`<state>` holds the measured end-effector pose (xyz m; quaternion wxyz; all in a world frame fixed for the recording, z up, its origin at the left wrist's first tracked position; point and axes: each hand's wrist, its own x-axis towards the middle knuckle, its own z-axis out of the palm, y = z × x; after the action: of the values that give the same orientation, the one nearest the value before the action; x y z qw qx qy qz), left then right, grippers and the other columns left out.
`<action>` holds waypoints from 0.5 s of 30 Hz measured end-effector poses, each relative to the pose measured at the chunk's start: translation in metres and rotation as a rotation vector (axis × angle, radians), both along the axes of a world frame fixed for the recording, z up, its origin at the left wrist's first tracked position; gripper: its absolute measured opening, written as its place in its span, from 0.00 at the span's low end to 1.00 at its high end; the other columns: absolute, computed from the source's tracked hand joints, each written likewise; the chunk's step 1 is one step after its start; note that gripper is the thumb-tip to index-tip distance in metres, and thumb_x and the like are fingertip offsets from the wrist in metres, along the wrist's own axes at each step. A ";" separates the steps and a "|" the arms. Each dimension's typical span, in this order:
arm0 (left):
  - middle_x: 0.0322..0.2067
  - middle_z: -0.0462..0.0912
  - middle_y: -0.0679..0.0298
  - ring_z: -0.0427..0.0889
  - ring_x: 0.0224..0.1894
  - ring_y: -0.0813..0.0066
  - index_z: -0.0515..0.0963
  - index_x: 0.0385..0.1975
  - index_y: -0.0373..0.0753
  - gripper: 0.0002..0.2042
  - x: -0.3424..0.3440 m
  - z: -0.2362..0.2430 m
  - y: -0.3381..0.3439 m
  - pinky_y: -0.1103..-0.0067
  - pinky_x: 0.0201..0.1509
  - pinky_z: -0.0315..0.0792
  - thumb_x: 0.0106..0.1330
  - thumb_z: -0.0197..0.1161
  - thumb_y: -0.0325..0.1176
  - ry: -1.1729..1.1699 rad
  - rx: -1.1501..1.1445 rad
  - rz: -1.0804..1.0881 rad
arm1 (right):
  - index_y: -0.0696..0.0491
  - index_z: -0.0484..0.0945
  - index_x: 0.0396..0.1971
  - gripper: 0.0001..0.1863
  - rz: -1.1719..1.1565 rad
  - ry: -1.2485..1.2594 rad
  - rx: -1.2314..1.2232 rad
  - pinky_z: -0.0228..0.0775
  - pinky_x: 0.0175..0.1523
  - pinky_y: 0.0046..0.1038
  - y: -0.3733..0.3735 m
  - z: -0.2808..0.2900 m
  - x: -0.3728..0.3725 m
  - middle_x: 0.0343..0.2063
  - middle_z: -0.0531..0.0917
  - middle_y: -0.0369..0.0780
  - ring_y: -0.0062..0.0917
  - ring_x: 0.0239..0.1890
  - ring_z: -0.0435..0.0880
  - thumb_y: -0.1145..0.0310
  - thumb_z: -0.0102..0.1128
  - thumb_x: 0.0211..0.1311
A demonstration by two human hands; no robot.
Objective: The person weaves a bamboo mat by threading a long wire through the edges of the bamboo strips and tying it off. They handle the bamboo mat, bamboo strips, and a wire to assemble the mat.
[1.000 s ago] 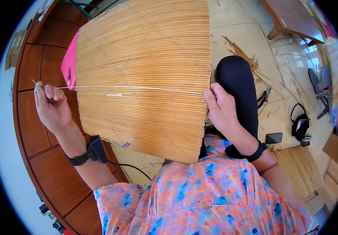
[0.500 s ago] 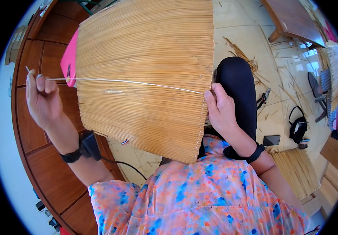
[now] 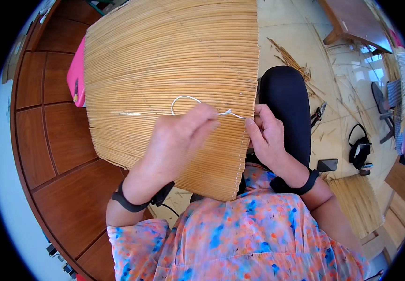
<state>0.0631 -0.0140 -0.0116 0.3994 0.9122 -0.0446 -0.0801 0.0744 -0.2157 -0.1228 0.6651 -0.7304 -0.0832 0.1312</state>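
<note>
A large mat of thin tan reed sticks (image 3: 165, 61) lies across my lap and a pink surface behind it. My left hand (image 3: 181, 133), slightly blurred, is above the mat with its fingers pinched on a white cord (image 3: 186, 97). The cord loops up beyond the fingers and runs, with a small kink, to the mat's right edge. There my right hand (image 3: 267, 133) grips that edge between thumb and fingers, right where the cord meets it. Stitching runs down this edge.
Pliers-like cutters (image 3: 318, 114), a phone (image 3: 327, 165) and a black strapped item (image 3: 360, 146) lie on the tiled floor at right, among loose sticks (image 3: 289, 61). A smaller reed mat (image 3: 355, 203) lies nearby. Wooden cabinets (image 3: 66, 136) stand at left; a pink stool-like object (image 3: 76, 75) is behind the mat.
My left hand has come from far left, where it held the cord stretched taut, in to the mat's middle. The cord is now slack and looped. My right hand stays at the edge.
</note>
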 end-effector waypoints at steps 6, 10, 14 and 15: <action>0.25 0.79 0.61 0.77 0.18 0.75 0.77 0.37 0.35 0.04 0.003 -0.024 -0.012 0.80 0.21 0.70 0.65 0.61 0.22 -0.081 0.019 -0.130 | 0.59 0.70 0.38 0.06 0.016 -0.066 0.058 0.59 0.20 0.21 -0.002 0.004 0.004 0.13 0.76 0.37 0.17 0.13 0.72 0.74 0.54 0.66; 0.25 0.80 0.58 0.79 0.20 0.69 0.78 0.35 0.36 0.04 0.009 -0.020 -0.014 0.77 0.23 0.72 0.63 0.64 0.23 -0.235 0.215 -0.182 | 0.59 0.70 0.38 0.06 0.012 -0.013 0.118 0.60 0.20 0.21 -0.004 0.001 0.006 0.14 0.76 0.36 0.16 0.13 0.73 0.73 0.54 0.66; 0.26 0.82 0.61 0.82 0.25 0.59 0.76 0.34 0.43 0.04 0.009 -0.016 -0.015 0.68 0.24 0.73 0.63 0.64 0.32 -0.138 0.215 -0.153 | 0.59 0.71 0.36 0.05 -0.006 0.024 0.124 0.61 0.20 0.21 -0.002 0.002 0.007 0.13 0.76 0.36 0.17 0.13 0.74 0.73 0.54 0.66; 0.24 0.81 0.59 0.82 0.24 0.62 0.77 0.34 0.41 0.04 0.010 -0.013 -0.016 0.71 0.24 0.73 0.62 0.65 0.29 -0.115 0.229 -0.174 | 0.59 0.71 0.36 0.05 -0.009 0.040 0.109 0.61 0.20 0.22 -0.002 0.003 0.007 0.13 0.75 0.36 0.17 0.13 0.74 0.73 0.54 0.66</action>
<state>0.0732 -0.0302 -0.0247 0.2811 0.9475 -0.1369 -0.0666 0.0817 -0.2175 -0.1194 0.7058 -0.6909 -0.0739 0.1381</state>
